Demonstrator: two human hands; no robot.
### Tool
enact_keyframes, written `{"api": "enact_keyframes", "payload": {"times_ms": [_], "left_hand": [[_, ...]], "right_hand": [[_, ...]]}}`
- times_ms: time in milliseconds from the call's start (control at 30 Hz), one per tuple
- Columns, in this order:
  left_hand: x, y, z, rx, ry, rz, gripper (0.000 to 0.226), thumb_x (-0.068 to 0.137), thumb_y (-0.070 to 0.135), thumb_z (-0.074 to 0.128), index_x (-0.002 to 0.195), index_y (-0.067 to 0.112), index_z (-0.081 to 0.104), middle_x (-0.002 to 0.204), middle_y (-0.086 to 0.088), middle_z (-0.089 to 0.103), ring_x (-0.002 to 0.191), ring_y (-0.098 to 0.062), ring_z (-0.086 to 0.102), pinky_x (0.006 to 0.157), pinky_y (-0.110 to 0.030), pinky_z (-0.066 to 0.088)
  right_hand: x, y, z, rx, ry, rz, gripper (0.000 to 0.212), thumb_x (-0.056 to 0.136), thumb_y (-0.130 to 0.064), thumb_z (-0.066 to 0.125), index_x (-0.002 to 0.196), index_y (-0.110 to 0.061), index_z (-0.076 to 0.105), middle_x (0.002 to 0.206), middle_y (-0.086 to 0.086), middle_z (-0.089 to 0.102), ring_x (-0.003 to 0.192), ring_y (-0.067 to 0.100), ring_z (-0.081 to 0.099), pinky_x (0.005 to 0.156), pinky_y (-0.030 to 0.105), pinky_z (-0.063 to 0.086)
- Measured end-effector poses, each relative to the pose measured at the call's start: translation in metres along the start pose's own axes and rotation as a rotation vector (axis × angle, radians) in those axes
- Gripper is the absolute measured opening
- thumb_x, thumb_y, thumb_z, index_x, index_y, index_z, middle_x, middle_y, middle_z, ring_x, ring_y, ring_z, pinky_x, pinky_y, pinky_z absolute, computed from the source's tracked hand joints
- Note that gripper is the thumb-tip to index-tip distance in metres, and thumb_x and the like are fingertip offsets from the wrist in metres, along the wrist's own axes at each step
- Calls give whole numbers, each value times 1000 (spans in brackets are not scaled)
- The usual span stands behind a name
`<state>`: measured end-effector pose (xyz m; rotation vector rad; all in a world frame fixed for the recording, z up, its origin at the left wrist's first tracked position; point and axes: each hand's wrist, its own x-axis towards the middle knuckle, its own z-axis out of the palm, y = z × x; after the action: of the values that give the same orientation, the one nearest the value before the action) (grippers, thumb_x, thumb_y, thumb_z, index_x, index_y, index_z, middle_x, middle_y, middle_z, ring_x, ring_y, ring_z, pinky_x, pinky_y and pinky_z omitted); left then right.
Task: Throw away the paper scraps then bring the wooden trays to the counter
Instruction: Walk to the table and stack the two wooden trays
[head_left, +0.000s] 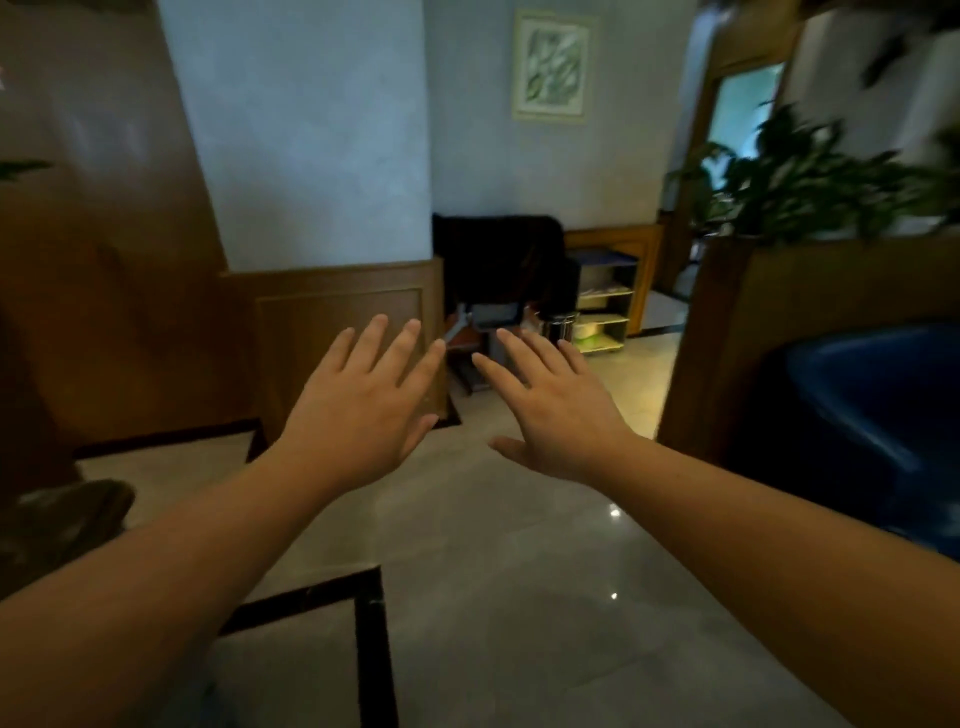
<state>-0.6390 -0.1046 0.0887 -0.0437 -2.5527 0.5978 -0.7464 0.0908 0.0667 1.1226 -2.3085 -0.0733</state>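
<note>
Nearest, two bare forearms reach forward over the glossy grey tiled floor (519, 597) with its dark inlaid border. Both hands are held out palm-down with nothing in them: the left hand (358, 410) has its grip apart, fingers spread, and so does the right hand (561, 410), thumbs pointing toward each other. Further right sits a deep blue rounded armchair (872, 415) beside a wooden planter of green leafy plants (810, 176). Beyond the hands stand a black chair (498, 260) and a pale yellow open shelf unit (608, 306). Neither paper scraps nor wooden trays can be made out.
</note>
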Motion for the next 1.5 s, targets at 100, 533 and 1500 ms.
{"api": "enact_keyframes", "payload": {"times_ms": [100,533,1500], "left_hand": [[31,33,-34,-30,52,93,73,90,57,37,148,19,16,155,-16,25,141,-41,21,112,-56,26],[142,360,-152,-264,219,490,73,89,58,40,148,20,18,155,-12,26,141,-35,23,113,-54,27],[440,911,-179,-603,281,957,70,93,55,34,149,19,11,158,-10,16,144,-31,13,116,-50,20]], "right_hand": [[-39,40,-38,-62,-27,75,89,84,-64,54,153,-28,9,163,12,9,149,35,8,118,56,16],[-331,267,-133,-279,-253,513,89,86,-66,47,152,-31,0,164,10,-1,149,32,0,119,56,9],[-659,675,-85,-429,-516,1062,87,83,-65,52,151,-29,11,162,12,13,148,33,13,118,54,16]]}}
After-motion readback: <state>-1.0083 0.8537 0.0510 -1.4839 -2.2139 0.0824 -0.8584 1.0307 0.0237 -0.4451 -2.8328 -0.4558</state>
